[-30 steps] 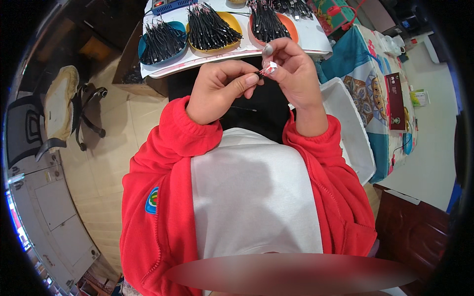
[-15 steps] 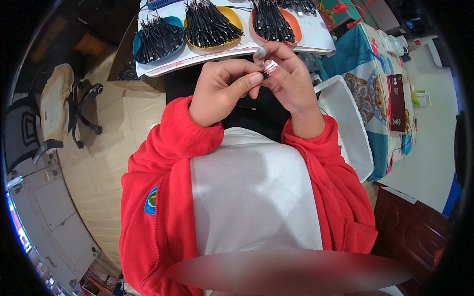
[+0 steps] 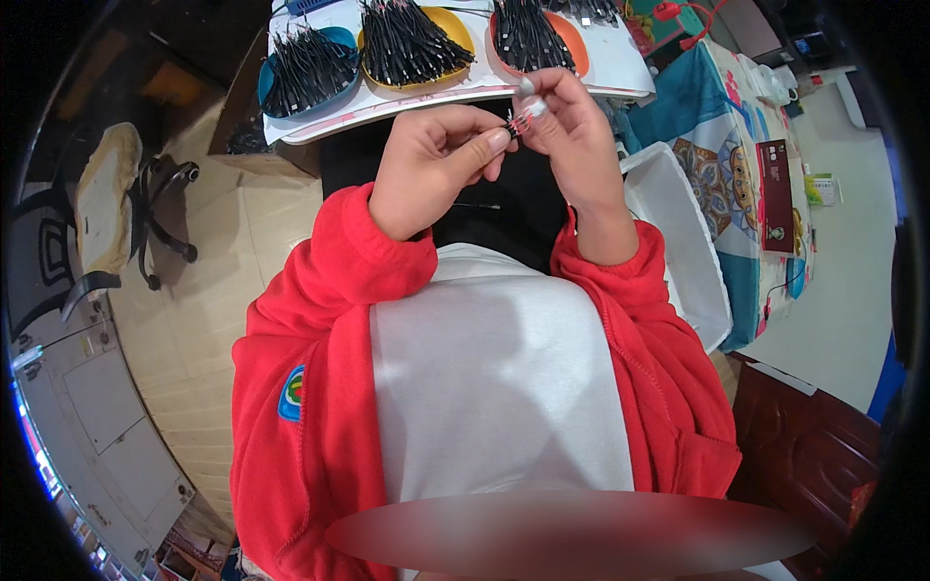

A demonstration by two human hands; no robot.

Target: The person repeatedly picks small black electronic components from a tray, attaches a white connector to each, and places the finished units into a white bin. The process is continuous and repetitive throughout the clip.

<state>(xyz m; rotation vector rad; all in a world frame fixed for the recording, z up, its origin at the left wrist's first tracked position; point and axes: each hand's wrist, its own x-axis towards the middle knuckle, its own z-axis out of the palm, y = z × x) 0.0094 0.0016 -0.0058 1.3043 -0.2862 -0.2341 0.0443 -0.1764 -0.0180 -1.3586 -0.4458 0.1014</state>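
Before me, just short of the table edge, my left hand (image 3: pixel 431 160) pinches a small black cable bundle (image 3: pixel 510 130) between thumb and fingers. Thin red and white wire ends (image 3: pixel 522 120) fan out of it to the right. My right hand (image 3: pixel 583 145) is closed at these wires, its thumb against them and its fingers curled. White coverings sit on the tips of its thumb and forefinger. Most of the bundle is hidden behind my left fingers. A thin cable end (image 3: pixel 479 205) shows over my dark-clad lap, below the hands.
On the white table (image 3: pixel 387 105), black cables fill a blue tray (image 3: pixel 341 95), a yellow tray (image 3: pixel 463 37) and an orange tray (image 3: pixel 578 56). A white foam box (image 3: pixel 690 257) stands at my right, beside a cloth-covered table (image 3: pixel 712 126). An office chair (image 3: pixel 105 203) is at left.
My right thumb and forefinger have shifted slightly up and away from my left hand. More of the red and white wire ends now shows, spread apart. My left hand keeps its pinch.
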